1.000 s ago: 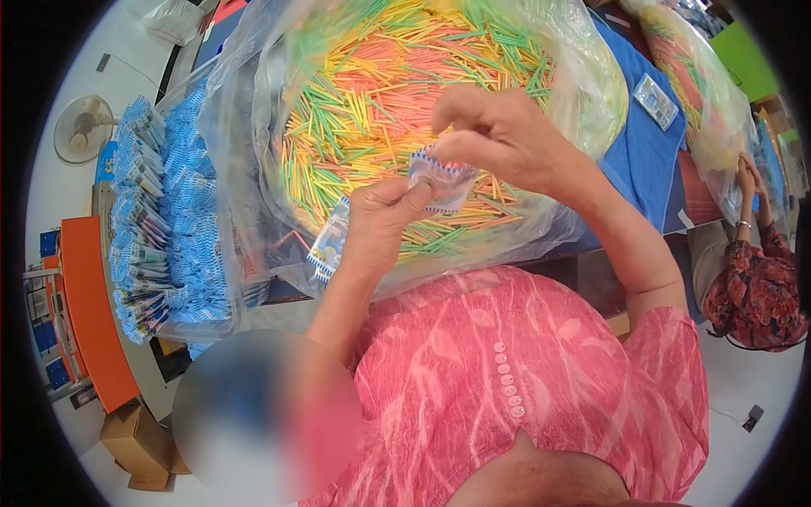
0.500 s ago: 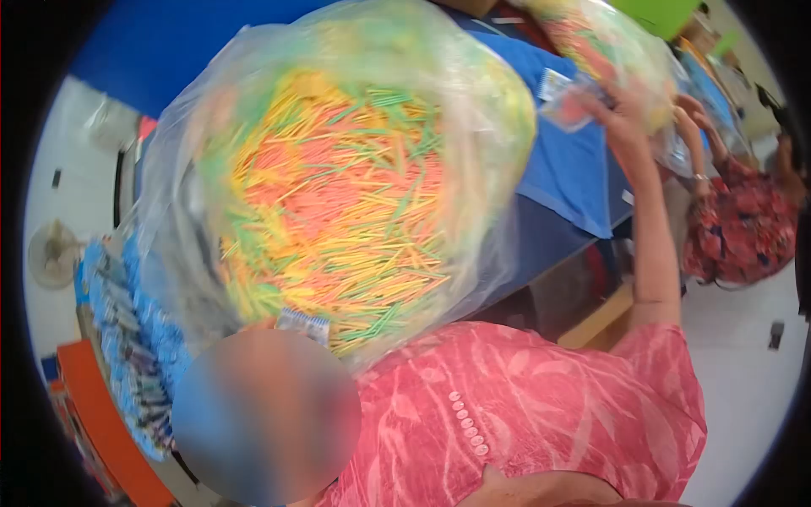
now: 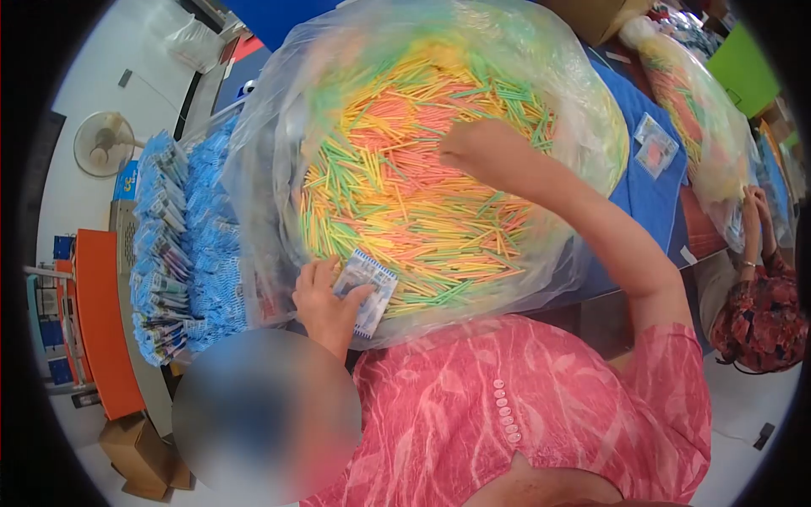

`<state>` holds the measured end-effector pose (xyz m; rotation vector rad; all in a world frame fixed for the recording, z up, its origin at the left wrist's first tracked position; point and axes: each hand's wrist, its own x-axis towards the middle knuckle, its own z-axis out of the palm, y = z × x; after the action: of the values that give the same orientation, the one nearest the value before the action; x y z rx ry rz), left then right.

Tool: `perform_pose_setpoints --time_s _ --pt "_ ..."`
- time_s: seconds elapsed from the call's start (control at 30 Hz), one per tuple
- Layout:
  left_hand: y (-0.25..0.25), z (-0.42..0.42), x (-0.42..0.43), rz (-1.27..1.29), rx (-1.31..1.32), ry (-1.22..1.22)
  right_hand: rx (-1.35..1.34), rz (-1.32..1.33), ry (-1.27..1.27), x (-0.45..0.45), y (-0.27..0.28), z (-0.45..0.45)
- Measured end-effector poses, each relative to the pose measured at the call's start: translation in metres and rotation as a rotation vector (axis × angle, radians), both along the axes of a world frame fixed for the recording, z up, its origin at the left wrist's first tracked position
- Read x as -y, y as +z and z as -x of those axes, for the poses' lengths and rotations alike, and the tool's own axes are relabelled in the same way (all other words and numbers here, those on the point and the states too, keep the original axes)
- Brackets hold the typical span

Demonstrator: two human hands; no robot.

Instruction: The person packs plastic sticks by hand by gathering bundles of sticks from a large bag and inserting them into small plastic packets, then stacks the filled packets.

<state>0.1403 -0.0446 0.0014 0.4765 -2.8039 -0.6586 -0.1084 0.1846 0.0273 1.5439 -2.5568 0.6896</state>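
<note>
A large clear plastic bag (image 3: 262, 160) lies wide open in front of me, full of thin pink, yellow and green sticks (image 3: 405, 203). At its near left rim, my left hand (image 3: 325, 302) holds a small clear packet (image 3: 372, 291) with blue-and-white striped edges, thumb on its face. My right hand (image 3: 486, 150) is over the middle of the sticks, closed with its fingers curled downward. The back of the hand hides its fingertips, and I cannot make out what is in them. Another small packet (image 3: 655, 148) with something pink inside lies on a blue cloth (image 3: 629, 190) at the right.
Bundles of blue packets (image 3: 190, 245) stand to the left of the bag. A second bag of coloured sticks (image 3: 688, 114) lies at the far right, with another person's hands (image 3: 754, 207) beside it. A fan (image 3: 103, 144) and a cardboard box (image 3: 144, 456) are at the left.
My right hand has moved left from the packet on the blue cloth, now lying free, to the sticks. My left hand and its packet have come into clearer view. The camera view has shifted.
</note>
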Motion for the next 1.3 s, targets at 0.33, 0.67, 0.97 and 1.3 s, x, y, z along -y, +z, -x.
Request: perform_pose_setpoints --time_s 0.33,0.67,0.97,1.3 --pt "0.006 0.000 0.001 0.084 -0.109 -0.062 -0.120 -0.654 0.063 0.097 -0.009 0.011" --pt "0.030 0.026 0.001 0.046 -0.226 -0.161 0.062 -0.805 -0.006 0.101 -0.001 0.013" --pt "0.039 0.097 -0.051 -1.381 -0.068 0.017 0.378 -0.504 0.067 0.045 0.030 0.033" --pt "0.004 0.145 -0.077 -1.957 -0.170 -0.120 0.505 -0.051 0.075 0.034 0.019 -0.034"
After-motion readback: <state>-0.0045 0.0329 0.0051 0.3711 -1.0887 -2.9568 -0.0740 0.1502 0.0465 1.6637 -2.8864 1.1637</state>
